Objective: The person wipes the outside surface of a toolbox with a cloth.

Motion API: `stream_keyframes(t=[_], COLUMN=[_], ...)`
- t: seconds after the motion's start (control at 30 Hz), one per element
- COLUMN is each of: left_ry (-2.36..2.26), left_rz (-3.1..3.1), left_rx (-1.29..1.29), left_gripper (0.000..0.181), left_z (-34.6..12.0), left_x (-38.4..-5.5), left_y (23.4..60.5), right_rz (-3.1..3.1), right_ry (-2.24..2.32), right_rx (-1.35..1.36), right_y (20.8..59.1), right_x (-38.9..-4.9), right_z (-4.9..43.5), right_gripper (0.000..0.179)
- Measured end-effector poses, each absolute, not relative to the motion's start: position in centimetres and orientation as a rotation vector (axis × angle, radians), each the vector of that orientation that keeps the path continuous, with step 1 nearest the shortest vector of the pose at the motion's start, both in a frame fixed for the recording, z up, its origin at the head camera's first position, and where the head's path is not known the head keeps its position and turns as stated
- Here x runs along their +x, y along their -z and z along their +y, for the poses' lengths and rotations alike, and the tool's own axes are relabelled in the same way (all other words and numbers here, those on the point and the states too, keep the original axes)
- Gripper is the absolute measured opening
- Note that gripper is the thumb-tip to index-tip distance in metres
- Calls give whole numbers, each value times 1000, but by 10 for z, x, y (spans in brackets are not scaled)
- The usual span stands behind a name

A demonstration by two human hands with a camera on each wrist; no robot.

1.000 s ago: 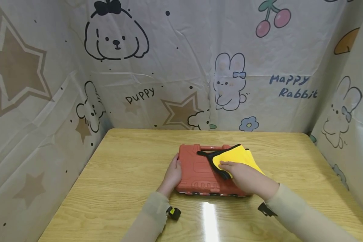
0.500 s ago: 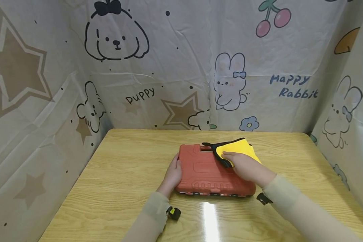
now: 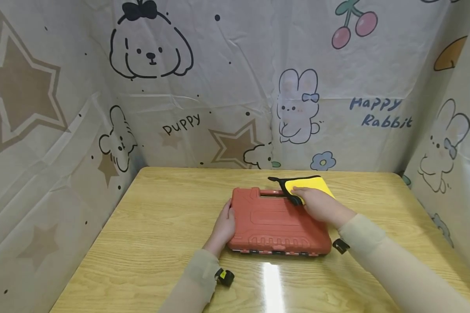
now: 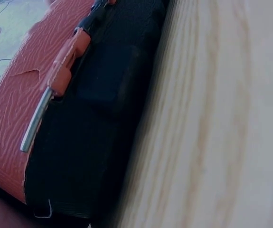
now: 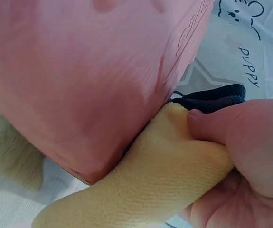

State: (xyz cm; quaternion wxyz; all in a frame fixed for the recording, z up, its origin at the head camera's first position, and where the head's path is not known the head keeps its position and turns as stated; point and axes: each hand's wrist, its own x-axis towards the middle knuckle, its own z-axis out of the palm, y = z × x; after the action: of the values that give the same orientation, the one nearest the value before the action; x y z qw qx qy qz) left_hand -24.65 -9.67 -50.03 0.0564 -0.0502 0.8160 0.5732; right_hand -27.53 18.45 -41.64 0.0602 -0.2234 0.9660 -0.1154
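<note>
A red tool case (image 3: 274, 221) lies flat on the table, handle toward the back. My left hand (image 3: 224, 224) holds its left side, with the thumb by the upper edge; the other fingers are mostly hidden. The left wrist view shows the case's front side, with its black lower half (image 4: 74, 152) and a thin metal rod (image 4: 35, 121). At the back right corner, my right hand (image 3: 317, 204) pinches a folded yellow cloth (image 3: 309, 184) with black trim. Seen from the right wrist, the cloth (image 5: 150, 171) lies against the case's edge, gripped under the thumb.
The wooden table (image 3: 168, 217) extends on both sides of the case and in front of it. A printed fabric curtain (image 3: 219, 78) stands along the back and both sides. Dark wrist cameras hang below both sleeves.
My right hand has moved the yellow cloth backward across the case lid, from near its middle to the back right corner. The left hand and the case have stayed put.
</note>
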Motion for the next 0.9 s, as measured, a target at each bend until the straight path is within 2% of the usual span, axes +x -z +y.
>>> stream_keyframes(t=[0.4, 0.73, 0.9], left_ry=[-1834, -1830, -1830], left_rz=[2417, 2421, 2419], left_rx=[-208, -206, -207], left_gripper=[52, 52, 52], left_z=[-92, -92, -92], left_x=[-245, -244, -244], left_y=[498, 499, 498], right_rz=[2925, 2927, 2906], right_ry=[286, 155, 129], right_rx=[-718, -856, -927], right_y=[417, 420, 418], right_x=[-260, -221, -198], right_z=[185, 187, 186], right_gripper=[49, 46, 50])
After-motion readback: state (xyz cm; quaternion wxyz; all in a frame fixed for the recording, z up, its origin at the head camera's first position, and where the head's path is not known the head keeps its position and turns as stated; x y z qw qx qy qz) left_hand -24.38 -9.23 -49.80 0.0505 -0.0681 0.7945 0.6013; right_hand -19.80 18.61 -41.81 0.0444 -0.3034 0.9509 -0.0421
